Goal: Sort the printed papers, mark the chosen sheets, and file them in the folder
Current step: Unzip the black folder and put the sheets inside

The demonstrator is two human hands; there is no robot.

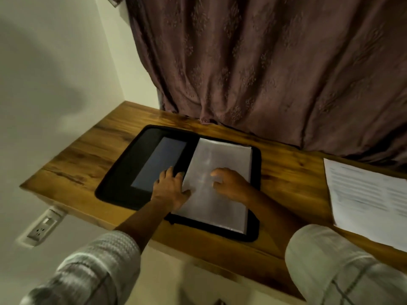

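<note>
A black zip folder [123,170] lies open on the wooden desk [88,155], with a grey-blue pocket panel [159,164] on its left half. A stack of clear plastic sleeves with white sheets [222,168] fills its right half. My left hand [170,189] rests flat across the folder's spine, fingers straight, its thumb on the left edge of the sleeves. My right hand [231,186] lies on the sleeves with fingers loosely curled; nothing shows in it. Printed papers [365,199] lie at the desk's right end.
A brown patterned curtain [264,69] hangs behind the desk and touches its back edge. A wall socket [43,230] sits under the desk's left end. The pale wall [55,62] closes the left side.
</note>
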